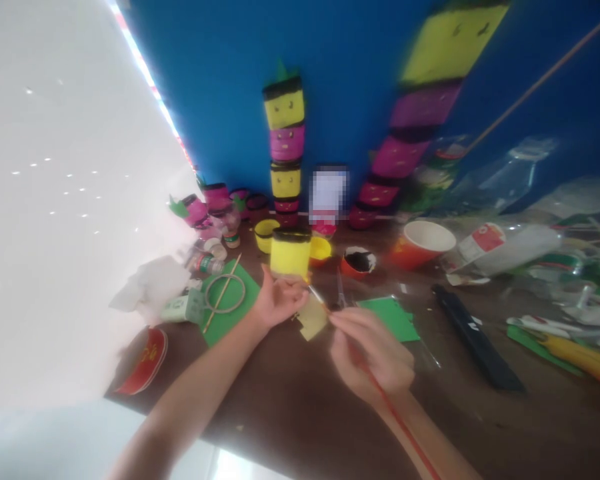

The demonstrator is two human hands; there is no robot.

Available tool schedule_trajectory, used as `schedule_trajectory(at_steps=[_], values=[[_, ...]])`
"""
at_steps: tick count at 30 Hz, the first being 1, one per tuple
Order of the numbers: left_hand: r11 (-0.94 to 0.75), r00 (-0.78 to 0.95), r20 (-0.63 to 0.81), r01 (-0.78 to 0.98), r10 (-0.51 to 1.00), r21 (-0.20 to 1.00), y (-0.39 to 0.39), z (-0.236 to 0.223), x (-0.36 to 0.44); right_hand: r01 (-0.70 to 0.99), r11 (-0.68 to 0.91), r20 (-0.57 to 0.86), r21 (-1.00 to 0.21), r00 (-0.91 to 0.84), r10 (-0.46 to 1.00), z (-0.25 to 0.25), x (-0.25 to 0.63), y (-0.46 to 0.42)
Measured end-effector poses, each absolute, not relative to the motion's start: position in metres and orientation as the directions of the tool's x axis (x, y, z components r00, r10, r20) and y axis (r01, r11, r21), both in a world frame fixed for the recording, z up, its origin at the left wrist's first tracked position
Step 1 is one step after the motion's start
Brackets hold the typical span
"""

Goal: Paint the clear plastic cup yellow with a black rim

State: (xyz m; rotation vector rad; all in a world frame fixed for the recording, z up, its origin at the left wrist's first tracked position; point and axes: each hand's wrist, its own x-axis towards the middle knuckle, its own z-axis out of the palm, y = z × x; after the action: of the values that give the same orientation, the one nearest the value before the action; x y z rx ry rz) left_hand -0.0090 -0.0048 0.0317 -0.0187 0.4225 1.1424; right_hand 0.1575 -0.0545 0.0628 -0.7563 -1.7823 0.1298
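A yellow-painted cup [290, 255] with a black band around its upper edge is held up by my left hand [276, 300], whose fingers are closed around its lower part. In my right hand [373, 350] is a paintbrush [371, 380] with a long red handle, gripped near its metal collar. Its bristle end reaches the cup's lower right edge beside my left fingertips; whether it touches is too blurred to tell. Beneath both hands lies a yellowish piece of card [311, 321]. A pot of yellow paint [321, 249] and a pot of black paint [359, 261] stand just behind.
Green sheets [387, 319] lie on the dark table [275, 400]. A ring [225, 293] and a thin stick rest at left, near a red curved piece [145, 363]. Painted cup stacks [286, 143] stand at the back. To the right are a black bar [475, 340], paper cup [425, 243] and plastic bottles.
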Motion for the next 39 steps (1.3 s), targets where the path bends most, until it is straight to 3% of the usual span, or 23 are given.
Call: schedule_trajectory(at_steps=[22,39], values=[[0.412,0.329,-0.333,-0.884,0.883,0.219,-0.0048,0.0294,-0.0084,0.452,0.782,0.827,-0.429,-0.152,0.541,0.0622,0.1561,-0.0552],[0.365,0.264,-0.326,-0.880,0.908,0.303,-0.0042,0.0311,-0.0059,0.434,0.779,0.808,-0.453,-0.170,0.564,0.0639,0.1543,-0.0558]])
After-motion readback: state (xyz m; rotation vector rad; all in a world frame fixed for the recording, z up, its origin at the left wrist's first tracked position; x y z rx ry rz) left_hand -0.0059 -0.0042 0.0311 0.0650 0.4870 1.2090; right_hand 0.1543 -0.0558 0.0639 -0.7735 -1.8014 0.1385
